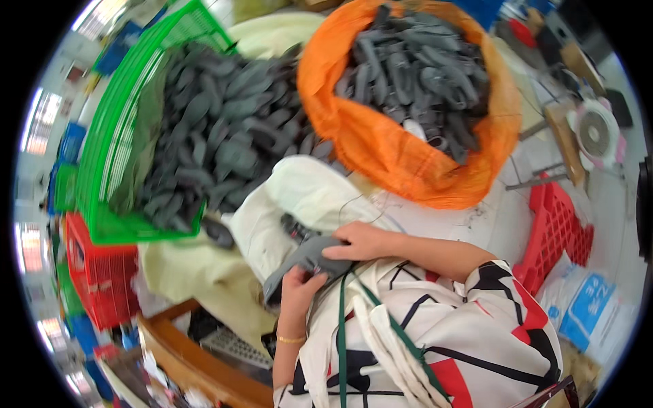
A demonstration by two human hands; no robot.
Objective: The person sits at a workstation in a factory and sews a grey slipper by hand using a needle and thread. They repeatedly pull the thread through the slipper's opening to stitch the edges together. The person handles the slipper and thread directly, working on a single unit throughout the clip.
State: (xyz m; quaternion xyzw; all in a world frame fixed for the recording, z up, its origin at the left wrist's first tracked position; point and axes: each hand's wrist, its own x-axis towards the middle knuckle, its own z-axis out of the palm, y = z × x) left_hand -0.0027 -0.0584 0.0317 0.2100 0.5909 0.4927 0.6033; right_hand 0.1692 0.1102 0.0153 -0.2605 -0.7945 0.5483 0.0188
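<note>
On my lap lies a grey, soft, shoe-shaped piece, which looks like a shoe upper. My left hand pinches its near edge between thumb and fingers. The fingers of my right hand are curled over its right end. Under it a white cloth covers my lap, and a smaller dark grey piece rests on that cloth just beyond my hands. I cannot make out whether either hand also holds a small tool.
A green plastic basket full of similar grey pieces stands at the far left, above a red crate. Ahead sits an orange woven sack heaped with more. To the right are a red basket, a white-and-blue bag and a fan.
</note>
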